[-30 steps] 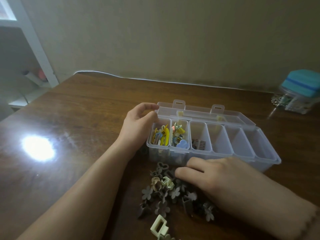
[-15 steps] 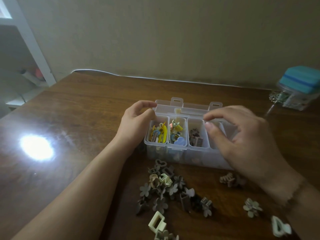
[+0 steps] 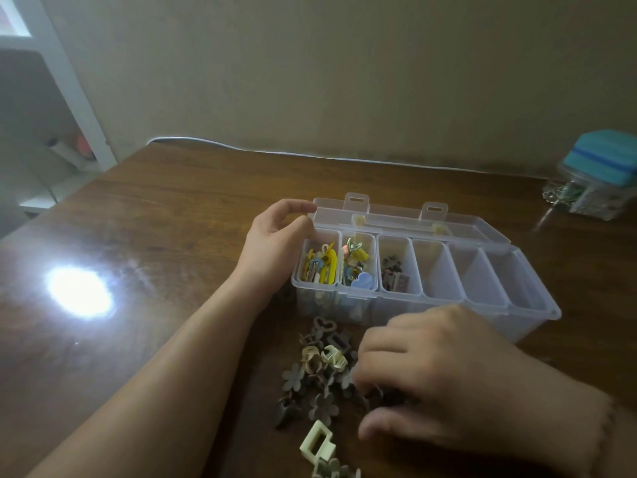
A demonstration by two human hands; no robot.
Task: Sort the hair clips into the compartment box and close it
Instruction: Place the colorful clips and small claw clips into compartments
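1. A clear plastic compartment box (image 3: 527, 305) sits on the dark brown wooden table (image 3: 172, 215), with its hinged transparent lid (image 3: 396, 219) laid open behind it toward the wall.
2. The box shows six compartments in a row. The leftmost holds bright yellow, orange and blue hair clips (image 3: 320, 267); the second holds mixed pastel clips with a pale blue heart-shaped one (image 3: 362, 281) near the front.
3. The third compartment holds a few small dark brown clips (image 3: 393, 274); the three compartments to the right look bare.
4. The left hand (image 3: 272, 243) rests against the box's left end, thumb and forefinger curled near the lid's corner; whether they pinch the plastic cannot be told.
5. The right hand (image 3: 437, 374) lies palm-down in front of the box, fingers bent into a loose pile of brown and beige flower-shaped claw clips (image 3: 317, 374); whether it grips one is hidden and blurred.
6. A cream rectangular open-frame claw clip (image 3: 317, 443) lies nearest the camera, just below the pile.
7. A clear container with a teal lid (image 3: 603, 160) stands at the table's far right, well apart from the box.
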